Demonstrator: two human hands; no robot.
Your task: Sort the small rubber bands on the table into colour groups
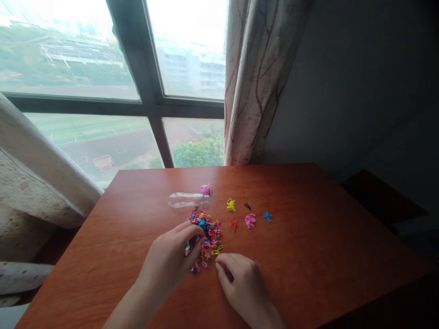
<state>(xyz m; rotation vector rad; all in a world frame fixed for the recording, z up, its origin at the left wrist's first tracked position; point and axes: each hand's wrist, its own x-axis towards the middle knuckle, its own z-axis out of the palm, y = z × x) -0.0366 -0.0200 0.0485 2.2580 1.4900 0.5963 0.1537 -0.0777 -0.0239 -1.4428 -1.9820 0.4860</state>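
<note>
A heap of small mixed-colour rubber bands (206, 233) lies in the middle of a reddish wooden table (308, 237). My left hand (169, 262) rests on the heap's left side with its fingers curled into the bands. My right hand (240, 283) sits just below the heap, its fingers bent in a pinch near a yellow band; what it grips is too small to name. Beyond the heap lie small sorted clusters: yellow (231, 205), black (247, 206), red (233, 224), pink (250, 220) and blue (267, 216).
A clear plastic bottle (187, 199) lies on its side behind the heap, with a pink cap (206, 188) at its right end. A window and a patterned curtain (257, 77) stand behind the table. A dark low surface (380, 196) is at the right.
</note>
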